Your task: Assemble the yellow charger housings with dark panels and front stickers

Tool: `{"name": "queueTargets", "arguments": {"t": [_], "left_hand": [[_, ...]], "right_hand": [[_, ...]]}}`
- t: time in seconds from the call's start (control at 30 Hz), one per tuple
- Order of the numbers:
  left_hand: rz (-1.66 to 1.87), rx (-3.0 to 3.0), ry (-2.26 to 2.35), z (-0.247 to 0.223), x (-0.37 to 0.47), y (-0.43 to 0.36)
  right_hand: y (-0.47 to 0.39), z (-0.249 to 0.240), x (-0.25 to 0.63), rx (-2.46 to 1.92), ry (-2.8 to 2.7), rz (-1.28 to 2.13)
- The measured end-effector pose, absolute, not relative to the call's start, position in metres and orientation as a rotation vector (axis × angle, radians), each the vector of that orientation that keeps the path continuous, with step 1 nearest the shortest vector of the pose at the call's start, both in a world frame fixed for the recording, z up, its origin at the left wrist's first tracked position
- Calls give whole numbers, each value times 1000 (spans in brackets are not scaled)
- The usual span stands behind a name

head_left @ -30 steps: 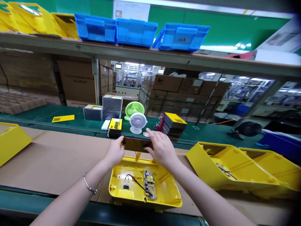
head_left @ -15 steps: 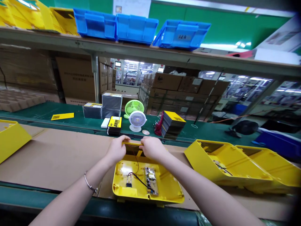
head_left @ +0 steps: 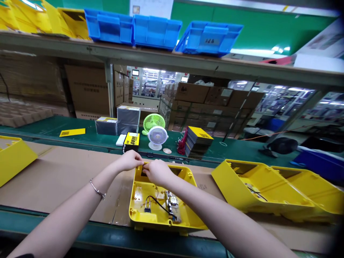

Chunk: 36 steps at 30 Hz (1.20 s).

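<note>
A yellow plastic case (head_left: 150, 223) stands in front of me, its open side up. Inside are a circuit board (head_left: 173, 204), a small black part with two metal prongs (head_left: 147, 207) and black wiring. A dark panel (head_left: 175, 171) lies against the case's far wall. My left hand (head_left: 131, 160) is closed with its fingertips at the far left corner of the rim. Beside it, my right hand (head_left: 158, 172) reaches over the case, fingers bent together against the far wall by the panel's left end. What its fingertips pinch, if anything, is hidden.
More yellow cases (head_left: 258, 186) stand at the right, another (head_left: 16, 159) at the left. Behind are a stack of yellow-topped dark panels (head_left: 199, 141) with red wires, a white fan (head_left: 157, 138) and a black-yellow box (head_left: 131, 142). Blue bins (head_left: 211, 37) line the shelf overhead.
Both hands have shifted left along the case's far rim to its left corner. The right hand now reaches down inside the far wall, and the rim right of it is uncovered.
</note>
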State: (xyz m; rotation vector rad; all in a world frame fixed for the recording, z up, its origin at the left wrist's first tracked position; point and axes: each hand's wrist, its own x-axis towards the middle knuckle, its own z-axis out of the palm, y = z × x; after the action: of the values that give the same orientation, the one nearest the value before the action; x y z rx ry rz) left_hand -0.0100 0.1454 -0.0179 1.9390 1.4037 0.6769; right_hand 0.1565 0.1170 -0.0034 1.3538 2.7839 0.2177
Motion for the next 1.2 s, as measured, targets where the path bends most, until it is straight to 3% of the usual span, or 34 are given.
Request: {"name": "queueTargets", "arguments": {"t": [0.2,0.37,0.67,0.9,1.07,1.2], "left_hand": [[448,1944,1416,-4,-5,161],[397,1961,1449,-7,2,168],[637,2037,1427,1,4,140],[943,2378,1362,30,-6,89],[749,2416,1221,12,-22,62],[630,2174,1128,5,-24,66]], "right_hand": [[111,-4,159,1062,2856,151],[108,9,191,1078,2912,130],[108,6,268,1701,2823,493],[79,27,276,1463,3101,855],[56,5,276,1271,3264,640],[50,5,274,1428,3260,185]]}}
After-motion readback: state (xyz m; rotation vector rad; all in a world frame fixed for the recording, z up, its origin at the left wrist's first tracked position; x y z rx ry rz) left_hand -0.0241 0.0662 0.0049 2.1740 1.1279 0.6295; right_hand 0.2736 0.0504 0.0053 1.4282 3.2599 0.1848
